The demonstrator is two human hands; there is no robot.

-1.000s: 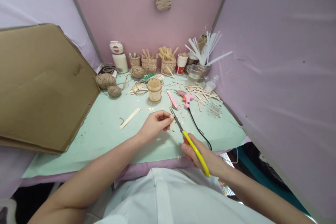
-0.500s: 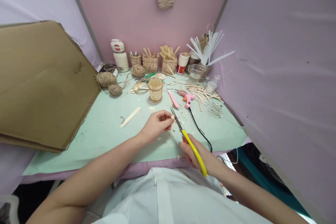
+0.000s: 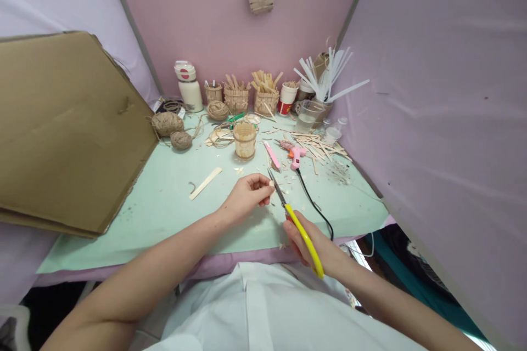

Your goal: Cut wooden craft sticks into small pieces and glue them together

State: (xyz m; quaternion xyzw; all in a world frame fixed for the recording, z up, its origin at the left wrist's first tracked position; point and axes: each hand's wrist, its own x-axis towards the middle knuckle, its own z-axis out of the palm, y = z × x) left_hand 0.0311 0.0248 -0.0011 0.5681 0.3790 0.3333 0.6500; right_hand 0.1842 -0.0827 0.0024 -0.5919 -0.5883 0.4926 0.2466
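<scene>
My left hand (image 3: pixel 250 196) pinches a small piece of pale wood (image 3: pixel 272 183) between thumb and fingertips. My right hand (image 3: pixel 307 237) is wrapped round the yellow handle of a pair of scissors (image 3: pixel 302 230). The scissor blades point up and away, right beside the wood piece; whether they touch it I cannot tell. Beyond my left hand stands a small wooden bucket (image 3: pixel 244 141). A flat wooden stick (image 3: pixel 206 183) lies to the left. A pink cutter-like tool (image 3: pixel 272 155) and a pink glue gun (image 3: pixel 296 157) lie past the blades.
Loose sticks (image 3: pixel 319 145) and wood scraps cover the right side. Twine balls (image 3: pixel 167 124), a cream bottle (image 3: pixel 190 90), stick-filled baskets (image 3: pixel 265 102) and a cup of white glue sticks (image 3: pixel 325 88) line the back. Large cardboard (image 3: pixel 74 131) leans at left. A black cord (image 3: pixel 310 197) runs frontward.
Almost nothing differs. The view has shifted very slightly; both hands keep their hold on the wood piece and the scissors.
</scene>
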